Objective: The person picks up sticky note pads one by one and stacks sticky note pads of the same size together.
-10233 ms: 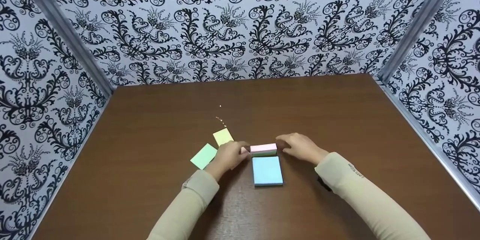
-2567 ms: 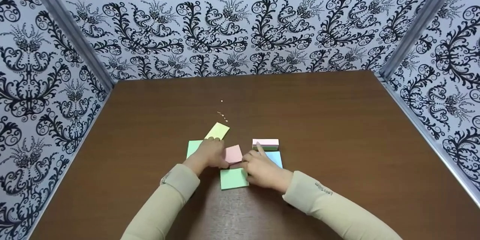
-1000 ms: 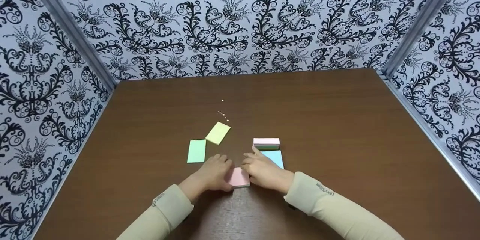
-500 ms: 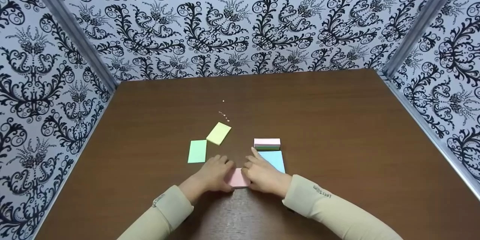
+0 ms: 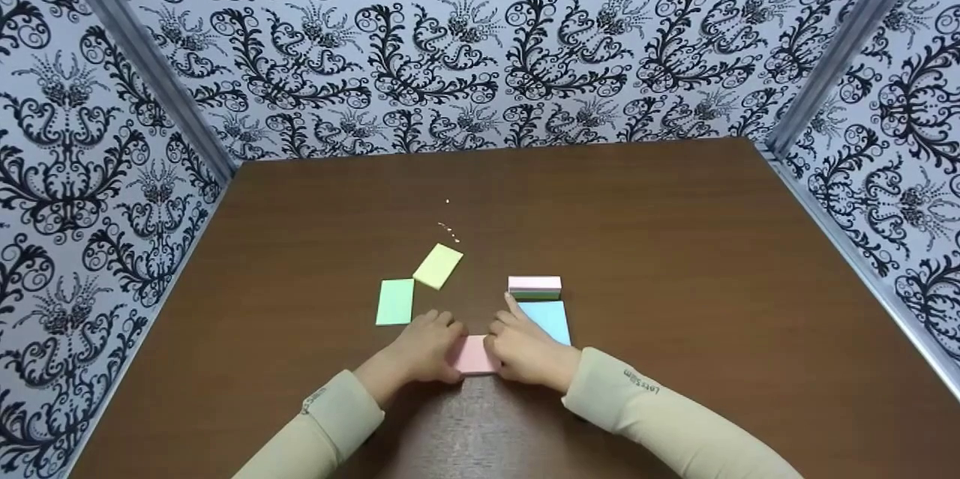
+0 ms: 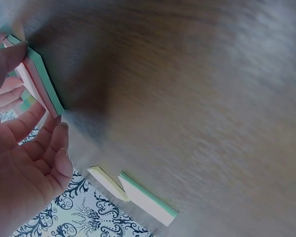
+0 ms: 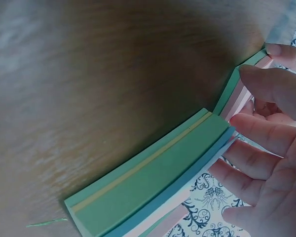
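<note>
A pink sticky note pad (image 5: 475, 355) lies on top of a green pad (image 6: 48, 81), making a small stack near the front middle of the table. My left hand (image 5: 424, 348) grips the left end of this stack, thumb at the near edge and fingers at the far side. At its right end, my right hand (image 5: 529, 348) pinches the same stack between thumb and fingers. Its index finger stretches toward a pink-topped block (image 5: 534, 286). Beside this hand sits a thick blue-topped stack of sticky notes (image 5: 547, 319), whose layered green, yellow and blue side (image 7: 153, 173) shows in the right wrist view.
To the left lie a light green pad (image 5: 394, 302) and a yellow pad (image 5: 438, 266). Small pale scraps (image 5: 449, 230) are scattered behind the yellow pad. Patterned walls (image 5: 465, 52) enclose the brown table (image 5: 637, 224) at the back and sides.
The pink pad has come toward me onto the green pad, which lay bare at the front 2.6 seconds ago. Over the last half second both hands stay almost still at the stack's ends.
</note>
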A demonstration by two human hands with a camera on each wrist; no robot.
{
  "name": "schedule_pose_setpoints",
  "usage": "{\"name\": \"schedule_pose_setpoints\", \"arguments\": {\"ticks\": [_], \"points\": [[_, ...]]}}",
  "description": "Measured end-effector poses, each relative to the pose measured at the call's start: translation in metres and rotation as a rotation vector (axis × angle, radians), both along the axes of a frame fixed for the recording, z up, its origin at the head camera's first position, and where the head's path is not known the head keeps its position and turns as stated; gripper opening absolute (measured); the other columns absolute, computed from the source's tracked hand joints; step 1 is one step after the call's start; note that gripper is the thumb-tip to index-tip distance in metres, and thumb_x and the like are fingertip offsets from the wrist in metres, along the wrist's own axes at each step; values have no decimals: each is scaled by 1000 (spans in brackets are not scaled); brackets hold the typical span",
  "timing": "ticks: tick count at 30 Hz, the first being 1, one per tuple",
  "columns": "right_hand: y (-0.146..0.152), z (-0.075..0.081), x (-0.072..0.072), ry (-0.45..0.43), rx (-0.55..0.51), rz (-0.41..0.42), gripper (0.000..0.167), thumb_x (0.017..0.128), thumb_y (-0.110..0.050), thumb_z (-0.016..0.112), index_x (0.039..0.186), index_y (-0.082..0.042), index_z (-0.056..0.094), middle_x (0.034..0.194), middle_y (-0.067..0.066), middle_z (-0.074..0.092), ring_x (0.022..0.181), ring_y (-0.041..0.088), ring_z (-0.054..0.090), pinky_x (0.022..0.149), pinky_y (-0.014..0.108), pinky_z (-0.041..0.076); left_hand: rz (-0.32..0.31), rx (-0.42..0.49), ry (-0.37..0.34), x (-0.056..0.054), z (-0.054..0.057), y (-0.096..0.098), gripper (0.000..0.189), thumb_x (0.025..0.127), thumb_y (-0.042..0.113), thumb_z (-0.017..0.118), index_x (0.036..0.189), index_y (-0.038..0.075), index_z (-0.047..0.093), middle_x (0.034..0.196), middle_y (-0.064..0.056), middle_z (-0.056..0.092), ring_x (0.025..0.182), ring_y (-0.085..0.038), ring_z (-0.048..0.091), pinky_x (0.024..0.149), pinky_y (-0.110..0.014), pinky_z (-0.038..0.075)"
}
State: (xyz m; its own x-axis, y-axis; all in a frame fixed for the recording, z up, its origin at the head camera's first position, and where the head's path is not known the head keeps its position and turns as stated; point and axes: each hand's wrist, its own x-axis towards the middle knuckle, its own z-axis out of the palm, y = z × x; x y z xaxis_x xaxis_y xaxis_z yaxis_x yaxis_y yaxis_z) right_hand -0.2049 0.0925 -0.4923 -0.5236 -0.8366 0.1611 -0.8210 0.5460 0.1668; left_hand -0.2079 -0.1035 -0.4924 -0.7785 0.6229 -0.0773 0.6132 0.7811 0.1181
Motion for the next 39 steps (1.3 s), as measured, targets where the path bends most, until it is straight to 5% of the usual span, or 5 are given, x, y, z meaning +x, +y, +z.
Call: {"name": "schedule_pose_setpoints", "arguments": {"ticks": [12,26,39], "points": [[-3,3,0,-43,49,-55,17,66,-23,73,76,-14,63,74,3,57,81,23,53,99,60,25,-30,-50,105,6,5,-1,51,62,37,74,97,4,58,88,-7,54,81,-23,48,75,-39,42],[-5,1,1,-41,95,-57,29,63,-27,75,81,-14,57,79,2,57,83,21,51,98,62,24,-94,-217,200,8,4,1,55,64,45,68,99,3,59,89,-6,54,86,-22,49,81,-36,42],[-6,3,3,-64,132,-87,30,66,-28,72,86,-12,58,85,4,58,89,23,52,100,62,22,-75,-136,141,6,1,-1,53,64,42,69,97,2,58,90,-7,53,84,-23,48,77,-36,43]]}}
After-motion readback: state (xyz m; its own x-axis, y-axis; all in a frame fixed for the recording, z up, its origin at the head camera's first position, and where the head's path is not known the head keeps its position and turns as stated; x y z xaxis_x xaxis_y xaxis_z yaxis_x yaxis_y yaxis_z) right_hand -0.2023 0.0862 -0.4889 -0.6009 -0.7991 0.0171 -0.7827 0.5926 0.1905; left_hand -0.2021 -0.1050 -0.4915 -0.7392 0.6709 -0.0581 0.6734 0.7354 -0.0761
